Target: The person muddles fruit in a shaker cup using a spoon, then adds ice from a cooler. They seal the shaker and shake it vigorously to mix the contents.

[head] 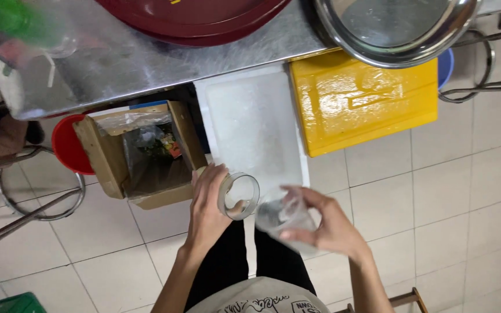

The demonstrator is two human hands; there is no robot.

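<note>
My left hand (pixel 208 210) grips a clear glass cup (pixel 239 196), tipped on its side with its mouth facing me. My right hand (pixel 324 227) holds a clear plastic cup (pixel 283 217) just right of the glass, the two rims almost touching. Both cups hang above my black-trousered legs and the tiled floor, in front of a white foam box lid (pixel 254 124).
A cardboard box lined with a plastic bag (pixel 144 152) holds rubbish at my left. A yellow box (pixel 362 98) sits beside the white lid. Above, a steel counter (pixel 140 58) carries a dark red tray (pixel 192 20) and a steel bowl (pixel 398 29). Metal stools stand left and right.
</note>
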